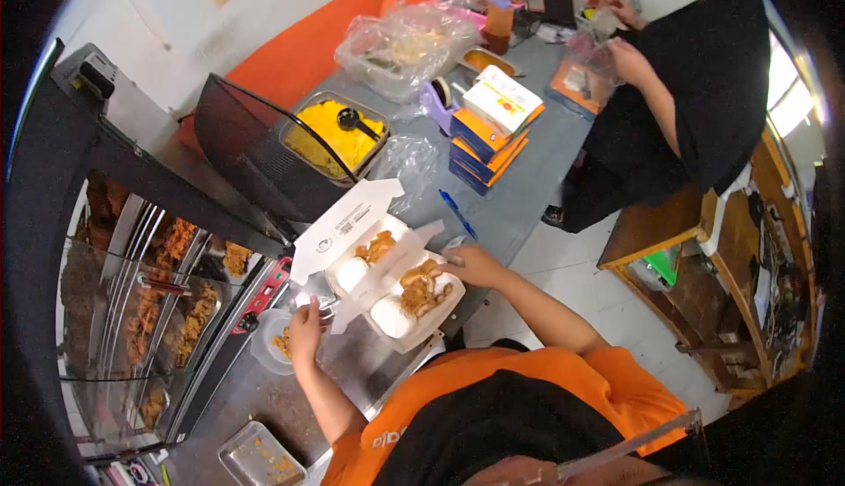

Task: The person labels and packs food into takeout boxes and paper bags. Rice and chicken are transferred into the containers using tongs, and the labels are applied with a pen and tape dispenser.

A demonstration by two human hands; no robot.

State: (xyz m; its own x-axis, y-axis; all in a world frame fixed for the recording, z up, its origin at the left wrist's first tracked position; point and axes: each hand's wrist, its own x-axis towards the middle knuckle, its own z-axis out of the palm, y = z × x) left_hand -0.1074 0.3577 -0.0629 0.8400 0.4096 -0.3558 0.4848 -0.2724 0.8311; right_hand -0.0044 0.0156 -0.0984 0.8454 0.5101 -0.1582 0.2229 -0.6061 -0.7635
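In front of me two white paper takeaway boxes stand side by side with lids up, each with a mound of white rice and pieces of fried chicken. My right hand has its fingers closed at the right edge of the nearer box. To the left, my left hand is closed beside the boxes, its fingertips at a shiny clear item that is hard to make out. Under that hand sits a translucent plastic bowl with brown fried bits in it.
A heated display case with fried chicken borders the left. Beyond the boxes are a tray of yellow food, a blue pen and stacked cartons. A metal tray lies near me. A co-worker handles plastic bags at right.
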